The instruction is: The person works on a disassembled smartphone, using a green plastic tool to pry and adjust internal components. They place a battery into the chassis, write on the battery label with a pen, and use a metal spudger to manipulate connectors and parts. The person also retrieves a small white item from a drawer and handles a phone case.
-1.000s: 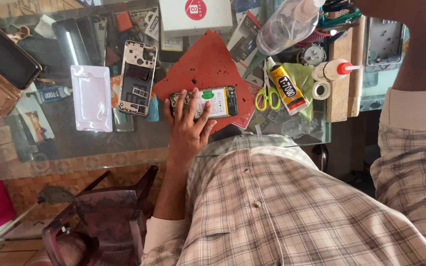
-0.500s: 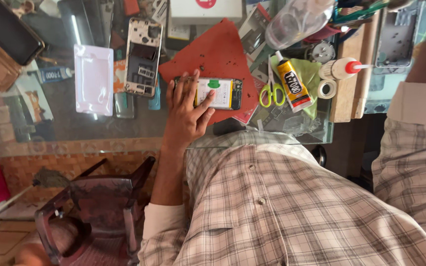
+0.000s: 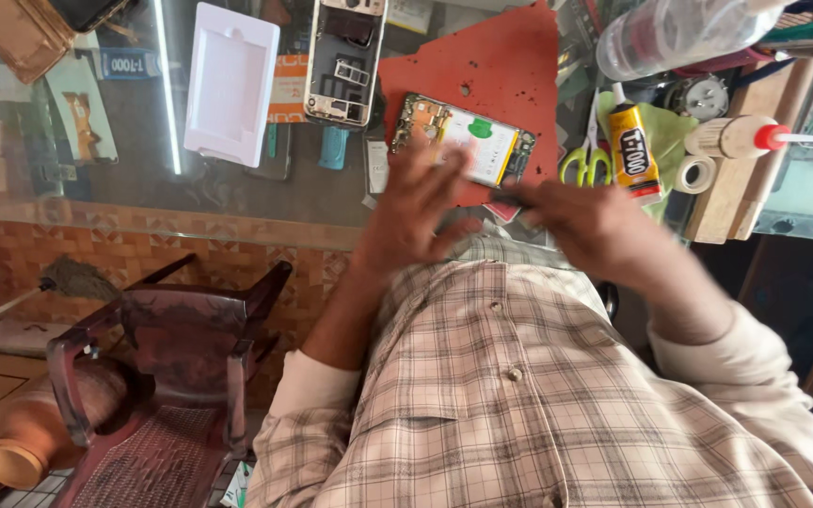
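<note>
An opened phone (image 3: 468, 141) with its back off, showing a white battery and circuit board, lies on a red mat (image 3: 510, 66) on the glass counter. My left hand (image 3: 416, 207) is just in front of it, fingers spread, with the fingertips over the phone's near edge. Blurred with motion, my right hand (image 3: 585, 221) is beside the phone's right end. Its fingers are pinched on what looks like a thin dark tool (image 3: 515, 195) pointing at the phone. My checked shirt fills the bottom of the view.
A second phone frame (image 3: 345, 56) and a white tray (image 3: 232, 85) lie left of the mat. Green-handled scissors (image 3: 587, 165), a glue tube (image 3: 634, 150), a tape roll (image 3: 708, 174) and a red-tipped bottle (image 3: 741, 136) are at the right. A dark red plastic chair (image 3: 171, 357) stands below the counter.
My right hand has come into view beside the phone. My left hand has slid back off the phone and spread its fingers. The view has shifted closer.
</note>
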`<state>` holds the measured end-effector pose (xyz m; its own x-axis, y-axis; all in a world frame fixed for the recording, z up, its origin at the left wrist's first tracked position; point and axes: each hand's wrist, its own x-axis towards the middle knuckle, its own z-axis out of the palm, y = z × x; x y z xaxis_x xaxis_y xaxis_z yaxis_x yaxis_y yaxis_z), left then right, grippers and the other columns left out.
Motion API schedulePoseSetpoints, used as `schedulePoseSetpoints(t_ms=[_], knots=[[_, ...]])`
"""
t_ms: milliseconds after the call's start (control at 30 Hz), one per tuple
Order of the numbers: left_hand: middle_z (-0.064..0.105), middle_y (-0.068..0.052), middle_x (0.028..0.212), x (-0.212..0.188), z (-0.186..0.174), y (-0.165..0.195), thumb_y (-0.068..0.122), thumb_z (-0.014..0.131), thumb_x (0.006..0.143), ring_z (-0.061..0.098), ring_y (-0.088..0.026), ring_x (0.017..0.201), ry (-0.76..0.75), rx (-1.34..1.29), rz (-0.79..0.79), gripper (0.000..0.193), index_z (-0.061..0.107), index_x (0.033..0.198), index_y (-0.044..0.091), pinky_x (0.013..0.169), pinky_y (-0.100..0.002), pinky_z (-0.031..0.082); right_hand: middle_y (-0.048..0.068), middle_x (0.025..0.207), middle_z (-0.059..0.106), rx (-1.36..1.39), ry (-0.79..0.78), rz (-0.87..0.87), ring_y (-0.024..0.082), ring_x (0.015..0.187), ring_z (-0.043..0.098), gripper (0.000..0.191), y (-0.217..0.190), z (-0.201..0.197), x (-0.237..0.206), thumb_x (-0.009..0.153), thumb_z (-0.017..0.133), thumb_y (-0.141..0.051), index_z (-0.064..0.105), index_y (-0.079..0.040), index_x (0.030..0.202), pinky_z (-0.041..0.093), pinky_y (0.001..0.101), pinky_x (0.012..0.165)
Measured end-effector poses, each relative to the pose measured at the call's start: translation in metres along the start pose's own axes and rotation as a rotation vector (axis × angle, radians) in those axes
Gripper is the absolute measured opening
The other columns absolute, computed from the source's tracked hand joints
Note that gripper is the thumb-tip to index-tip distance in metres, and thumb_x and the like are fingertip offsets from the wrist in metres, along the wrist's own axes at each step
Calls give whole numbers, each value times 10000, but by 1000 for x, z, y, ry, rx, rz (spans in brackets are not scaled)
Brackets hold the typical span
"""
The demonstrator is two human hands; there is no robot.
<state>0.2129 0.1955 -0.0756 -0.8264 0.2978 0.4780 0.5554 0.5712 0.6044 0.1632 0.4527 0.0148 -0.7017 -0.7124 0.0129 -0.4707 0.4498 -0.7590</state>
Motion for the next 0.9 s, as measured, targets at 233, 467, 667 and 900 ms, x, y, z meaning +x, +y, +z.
schedulePoseSetpoints(t_ms=[233, 467, 667, 900], knots=[[644, -130, 1049, -22, -24, 7, 180, 757, 943, 650, -282, 982, -156, -50, 5, 410, 598, 1260, -26, 846, -412, 574, 142, 877, 689, -92, -115, -181, 323, 743, 681, 250, -4, 39, 27, 893, 696, -73, 680, 29, 1120, 538, 426, 631], [661, -132, 846, -23, -41, -4, 251, 753, 943, 675, -322, 727, -318, -259, -261, 270, 630, 950, 10, 615, -447, 539, 87, 744, 647, -330, -137, -90, 282, 642, 659, 168, -7, 60, 56, 878, 769, -155, 673, -19, 898, 494, 423, 518], [513, -37, 579, -26, -27, -13, 316, 557, 1108, 457, -186, 499, -274, -762, -674, 463, 570, 723, 58, 489, -367, 361, 56, 756, 595, -363, 34, -366, 239, 638, 627, 255, -1, 54, 70, 880, 814, -234, 654, -36, 900, 486, 382, 525], [478, 0, 666, -23, -55, -34, 348, 458, 1158, 438, -130, 609, 105, -1020, -838, 484, 478, 736, 111, 592, -318, 355, 49, 731, 627, -373, 227, 73, 232, 613, 640, 446, 31, 48, 77, 908, 908, -383, 621, -48, 842, 480, 358, 546]])
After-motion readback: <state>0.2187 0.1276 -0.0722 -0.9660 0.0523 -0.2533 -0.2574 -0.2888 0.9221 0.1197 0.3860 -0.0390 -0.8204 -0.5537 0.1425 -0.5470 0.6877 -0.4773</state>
